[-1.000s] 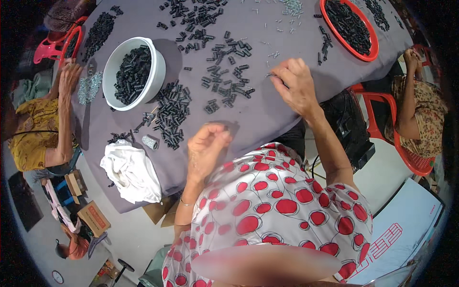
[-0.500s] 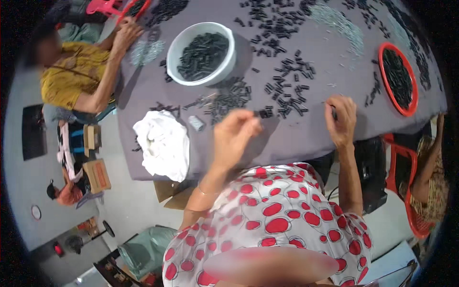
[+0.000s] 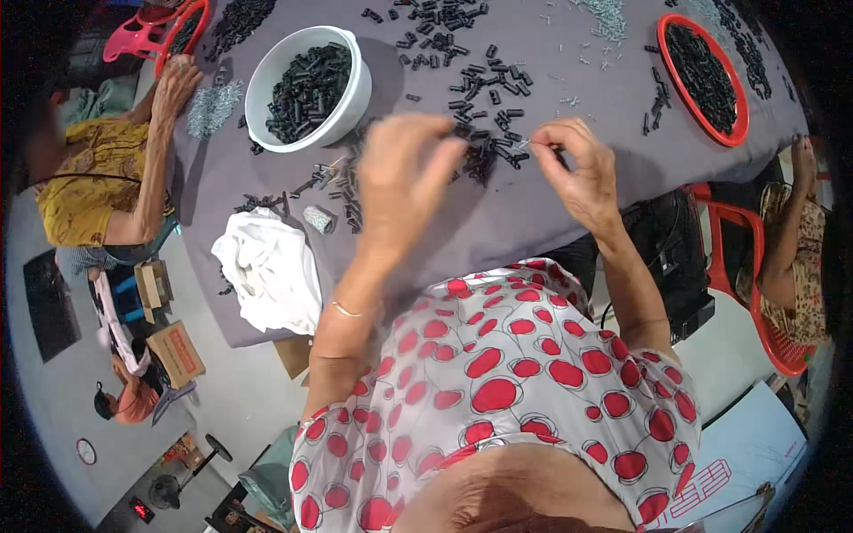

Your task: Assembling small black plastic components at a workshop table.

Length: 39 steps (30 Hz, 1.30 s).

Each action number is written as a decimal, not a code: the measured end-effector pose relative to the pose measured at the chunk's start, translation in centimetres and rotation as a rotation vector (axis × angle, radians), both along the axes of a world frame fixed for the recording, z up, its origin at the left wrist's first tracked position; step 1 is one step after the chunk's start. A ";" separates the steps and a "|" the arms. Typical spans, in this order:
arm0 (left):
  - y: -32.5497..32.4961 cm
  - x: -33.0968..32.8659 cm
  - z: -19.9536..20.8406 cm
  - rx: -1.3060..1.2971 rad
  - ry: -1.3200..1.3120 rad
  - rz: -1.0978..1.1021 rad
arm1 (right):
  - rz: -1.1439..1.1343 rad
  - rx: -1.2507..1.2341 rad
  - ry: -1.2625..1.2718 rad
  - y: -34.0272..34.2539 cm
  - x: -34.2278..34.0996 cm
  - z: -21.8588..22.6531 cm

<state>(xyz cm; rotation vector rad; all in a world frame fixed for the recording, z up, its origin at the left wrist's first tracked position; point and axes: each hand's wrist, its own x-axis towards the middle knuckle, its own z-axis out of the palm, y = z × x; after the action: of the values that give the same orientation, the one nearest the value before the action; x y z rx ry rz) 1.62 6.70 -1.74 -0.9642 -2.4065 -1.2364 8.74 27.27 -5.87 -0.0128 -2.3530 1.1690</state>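
My left hand (image 3: pixel 398 182) is blurred above the table, its thumb held apart from the fingers, and nothing shows between them. Below and beyond it lies a pile of short black tubular pieces (image 3: pixel 484 147). At the right side of that pile, my right hand (image 3: pixel 582 169) has thumb and forefinger pinched on a small pale pin (image 3: pixel 523 144). Its other fingers are curled, so the palm is hidden. A white bowl (image 3: pixel 358 93) filled with black pieces stands beyond my left hand. More black pieces (image 3: pixel 342 191) lie beside that hand, partly covered by it.
A bunched white cloth (image 3: pixel 271 275) and a small greyish cylinder (image 3: pixel 319 219) lie at the left. An orange-red basket (image 3: pixel 732 137) of black pieces stands at the right. Clear small pieces (image 3: pixel 607 19) are heaped at the back. A person in yellow (image 3: pixel 124 155) works at the left edge.
My left hand has moved up and its fingers have spread. My right hand has shifted left to the black pile, and a pale pin now shows at its fingertips. The whole view has shifted.
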 end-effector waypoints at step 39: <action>9.6 -0.6 -3.8 -0.284 0.096 -0.075 | -0.082 0.353 -0.091 8.3 -2.6 -1.8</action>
<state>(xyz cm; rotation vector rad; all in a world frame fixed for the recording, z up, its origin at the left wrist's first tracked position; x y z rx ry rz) 0.99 16.27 -5.52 -1.1731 -2.5337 -0.8613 6.14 35.58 -7.67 -0.0407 -2.5813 0.7166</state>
